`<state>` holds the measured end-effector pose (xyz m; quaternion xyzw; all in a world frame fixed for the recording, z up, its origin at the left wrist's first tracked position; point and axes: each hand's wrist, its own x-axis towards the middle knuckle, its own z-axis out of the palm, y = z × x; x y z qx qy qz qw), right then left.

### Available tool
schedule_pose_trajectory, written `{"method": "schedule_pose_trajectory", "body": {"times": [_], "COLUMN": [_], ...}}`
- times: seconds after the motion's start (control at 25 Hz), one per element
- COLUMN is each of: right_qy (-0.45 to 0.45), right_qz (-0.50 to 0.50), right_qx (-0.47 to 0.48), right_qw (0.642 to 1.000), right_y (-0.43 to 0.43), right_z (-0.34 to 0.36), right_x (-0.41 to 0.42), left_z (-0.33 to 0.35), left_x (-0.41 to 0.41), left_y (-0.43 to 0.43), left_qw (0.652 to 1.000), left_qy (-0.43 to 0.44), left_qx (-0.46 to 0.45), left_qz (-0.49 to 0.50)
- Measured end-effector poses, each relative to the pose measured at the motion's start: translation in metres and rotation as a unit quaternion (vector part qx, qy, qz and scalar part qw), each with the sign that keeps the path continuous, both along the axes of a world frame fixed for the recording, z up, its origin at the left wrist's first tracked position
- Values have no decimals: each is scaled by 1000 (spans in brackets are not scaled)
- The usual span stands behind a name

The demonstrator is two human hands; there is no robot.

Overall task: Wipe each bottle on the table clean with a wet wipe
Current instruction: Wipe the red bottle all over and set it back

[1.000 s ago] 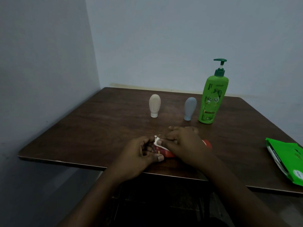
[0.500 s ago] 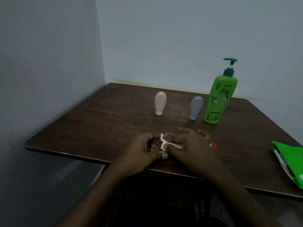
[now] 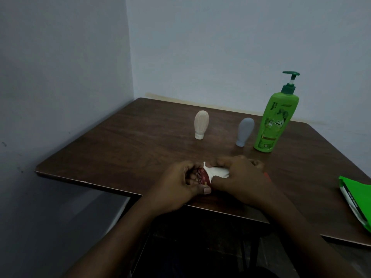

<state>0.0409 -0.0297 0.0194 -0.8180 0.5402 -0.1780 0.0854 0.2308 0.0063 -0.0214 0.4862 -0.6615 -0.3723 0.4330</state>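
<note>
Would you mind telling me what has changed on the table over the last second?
The right hand has rubbed the white wipe slightly rightward along the red bottle, which the left hand still grips lying at the front edge of the table. Nothing was picked up or released. The cream bottle, grey bottle, green pump bottle and green wipe pack stayed put.

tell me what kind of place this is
Likely a plain room at home: a dark wooden table in a corner of bare pale walls, with a green pump bottle and a green pack on it.
</note>
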Motion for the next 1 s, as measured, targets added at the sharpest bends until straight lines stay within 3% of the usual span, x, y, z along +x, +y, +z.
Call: {"method": "schedule_pose_trajectory", "body": {"times": [0.56, 0.8, 1.0], "right_qy": [-10, -31, -80], "right_qz": [-14, 31, -26], "right_qx": [-21, 46, 120], "right_qw": [1000, 998, 989], "right_y": [6, -4, -17], "right_z": [-2, 0, -1], "right_x": [10, -9, -53], "left_z": [-3, -10, -13], "left_x": [1, 3, 5], "left_y": [-1, -4, -9], "left_qw": [999, 999, 999], "left_qy": [-24, -26, -23], "left_qx": [-10, 7, 35], "left_qz": [22, 23, 20]}}
